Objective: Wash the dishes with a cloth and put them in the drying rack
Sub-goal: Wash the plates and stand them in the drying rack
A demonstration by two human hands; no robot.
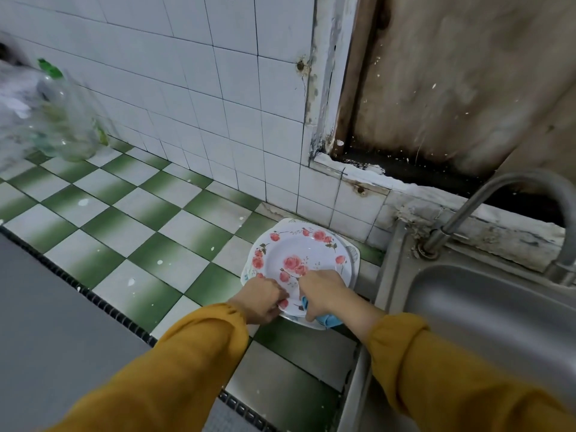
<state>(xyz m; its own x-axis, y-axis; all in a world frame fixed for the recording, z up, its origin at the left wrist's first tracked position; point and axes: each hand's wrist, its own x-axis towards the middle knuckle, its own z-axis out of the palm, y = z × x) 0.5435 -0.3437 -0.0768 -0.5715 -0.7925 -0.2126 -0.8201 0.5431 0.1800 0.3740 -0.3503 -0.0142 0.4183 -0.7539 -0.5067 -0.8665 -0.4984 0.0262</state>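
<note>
Rose plate (296, 257) on checkered counter (149, 213); left hand (261, 302) grips its rim, right hand (324, 294) holds blue cloth (327, 319); sink (498, 307) beside.

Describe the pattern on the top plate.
The top plate is white with pink-red roses and dark leaves on rim and centre; head view.

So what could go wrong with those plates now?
The left hand grips the top plate only at its near rim, so it might slip and bang the lower plate. The right hand is busy with the cloth, so it may not catch a slip. The plates sit right beside the sink; a shove might chip them on its metal edge.
</note>
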